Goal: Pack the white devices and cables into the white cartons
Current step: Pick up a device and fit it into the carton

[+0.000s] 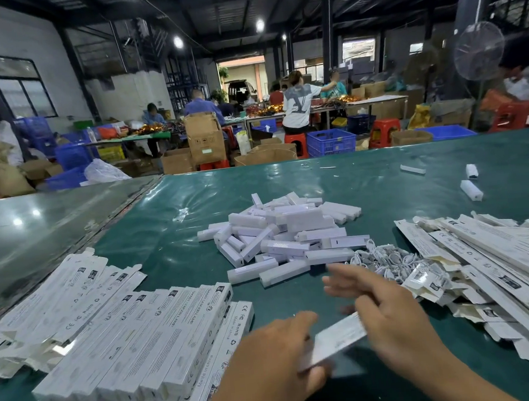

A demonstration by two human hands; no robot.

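I see the green worktop (381, 172), packed cartons (135, 343) stacked left, flat cartons (498, 258) right, devices (284, 230) heaped centre, cables (385, 259) beside. My left hand (278, 354) and right hand (389, 314) both grip one blurred carton (337, 340).

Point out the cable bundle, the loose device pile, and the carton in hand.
cable bundle (385, 259), head view, middle of the white tangle
device pile (284, 230), head view, centre of the heap
carton (337, 340), head view, its printed face between both hands
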